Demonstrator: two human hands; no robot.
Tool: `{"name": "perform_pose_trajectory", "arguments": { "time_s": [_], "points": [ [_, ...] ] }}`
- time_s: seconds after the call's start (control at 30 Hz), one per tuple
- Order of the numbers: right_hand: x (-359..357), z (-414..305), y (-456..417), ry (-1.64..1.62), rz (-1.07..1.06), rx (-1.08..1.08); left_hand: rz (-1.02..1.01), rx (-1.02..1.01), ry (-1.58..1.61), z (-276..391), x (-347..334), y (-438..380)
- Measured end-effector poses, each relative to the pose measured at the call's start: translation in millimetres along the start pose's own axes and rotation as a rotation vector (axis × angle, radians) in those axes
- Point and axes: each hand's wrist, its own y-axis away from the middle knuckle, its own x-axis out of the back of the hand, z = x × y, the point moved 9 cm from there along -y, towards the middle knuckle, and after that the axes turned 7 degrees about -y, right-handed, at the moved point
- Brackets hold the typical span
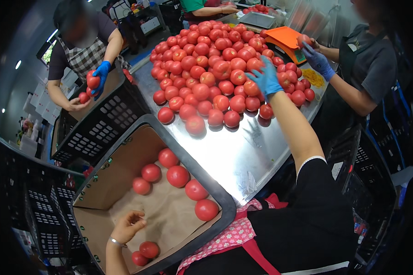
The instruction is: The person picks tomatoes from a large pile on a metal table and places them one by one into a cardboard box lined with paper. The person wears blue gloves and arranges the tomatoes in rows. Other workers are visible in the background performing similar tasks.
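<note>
My left hand (127,227), bare and with a bracelet at the wrist, hangs inside a black plastic crate (229,209). Its fingers are curled, thumb apart, with nothing visible between them. Brown paper (158,220) lines the crate, and several red tomatoes (178,176) lie on it along the right side, at the far end and near my wrist. Out over a large heap of tomatoes (201,91) on the metal table (213,151) is my right hand (266,80) in a blue glove. Its fingers are spread against tomatoes at the heap's right side; no tomato is visibly gripped.
At left, a person in a checkered apron (84,56) holds tomatoes over another black crate (99,127). At right, a person's gloved hand (318,62) holds a tomato beside an orange scale (285,39). Yellow rubber bands (312,78) lie nearby. Stacked crates (347,165) flank me.
</note>
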Motion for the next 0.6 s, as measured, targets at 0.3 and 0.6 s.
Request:
{"name": "perform_pose_trajectory", "arguments": {
  "time_s": [0.3,0.6],
  "points": [
    [-291,106,203,0.033,-1.024,-0.308,-0.471,0.661,-0.761,-116,-9,35],
    [-371,176,409,0.395,-1.491,-0.011,-0.649,0.277,-0.76,-104,-58,15]
  ]
}}
